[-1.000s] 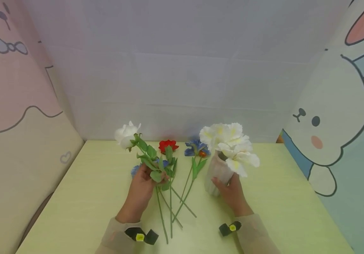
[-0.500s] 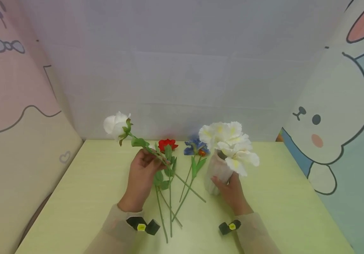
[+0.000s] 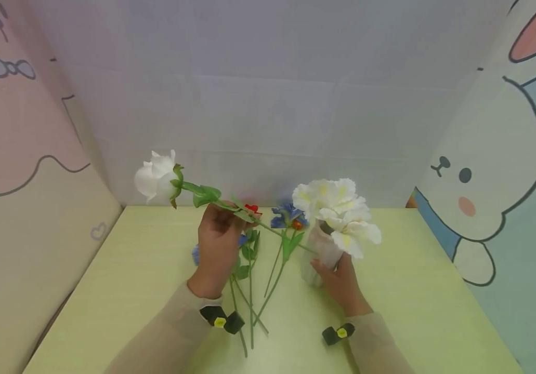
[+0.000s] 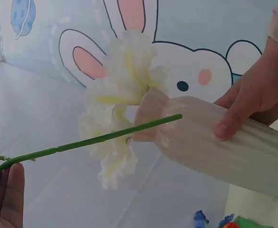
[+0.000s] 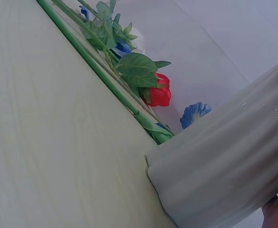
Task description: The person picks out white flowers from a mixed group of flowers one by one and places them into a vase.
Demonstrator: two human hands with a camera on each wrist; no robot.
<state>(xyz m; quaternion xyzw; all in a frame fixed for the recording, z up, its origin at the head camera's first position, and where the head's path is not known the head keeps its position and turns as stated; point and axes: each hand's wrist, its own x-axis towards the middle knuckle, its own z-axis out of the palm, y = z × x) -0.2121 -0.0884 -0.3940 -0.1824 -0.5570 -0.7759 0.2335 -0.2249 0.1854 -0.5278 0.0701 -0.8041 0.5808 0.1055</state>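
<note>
My left hand (image 3: 220, 244) pinches the leafy green stem of a white rose (image 3: 157, 177) above the table. Its bloom points left, and the bare stem end (image 4: 143, 126) slants right toward the vase. In the head view that end overlaps the upper part of the vase; in the left wrist view it passes in front of the vase's neck. My right hand (image 3: 342, 285) grips the pale fluted vase (image 3: 318, 259), which stands on the table. White flowers with yellow streaks (image 3: 349, 218) lean out of the vase's mouth. Part of the vase is hidden behind my right fingers.
Several flowers lie on the pale yellow table (image 3: 108, 291) between my hands: a red flower (image 5: 158, 90), a blue flower (image 3: 288, 215) and a small orange one (image 3: 297, 225). Their stems (image 3: 251, 317) cross toward me. A pale curtain (image 3: 268, 114) hangs behind the table.
My left hand has lifted the white rose from over the other flowers and turned it. The bloom has moved up and left, the stem end toward the vase. My right hand and the vase stay put.
</note>
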